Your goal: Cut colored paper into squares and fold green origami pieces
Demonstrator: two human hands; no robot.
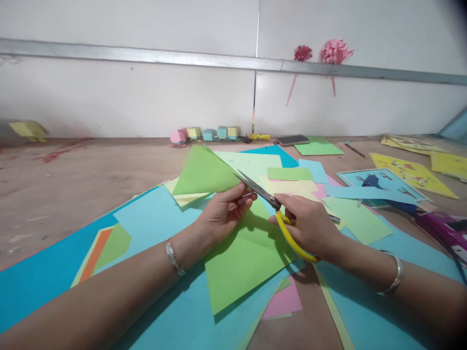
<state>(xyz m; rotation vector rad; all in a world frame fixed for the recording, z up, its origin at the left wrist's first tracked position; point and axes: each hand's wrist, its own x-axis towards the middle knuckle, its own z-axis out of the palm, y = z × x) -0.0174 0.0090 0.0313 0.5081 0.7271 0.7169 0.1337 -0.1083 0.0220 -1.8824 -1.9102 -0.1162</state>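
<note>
My left hand (228,214) pinches the right corner of a folded green sheet of paper (206,172), which stands tilted above the other papers. In my right hand (310,221) is a pair of scissors (292,236) with yellow handles and dark blades. The blades are slightly apart and point left, their tips close to the corner of the green sheet by my left fingertips. Whether they touch the paper I cannot tell. Beneath both hands lies another green sheet (248,277), resting on large light blue paper (160,316).
Small pastel paper boxes (207,135) stand along the wall beside a yellow glue stick (260,137) and a dark phone (293,140). Paper strips (290,174) and illustrated yellow cards (412,175) lie to the right, near a purple object (441,233). Paper flowers (335,52) hang behind a metal rail.
</note>
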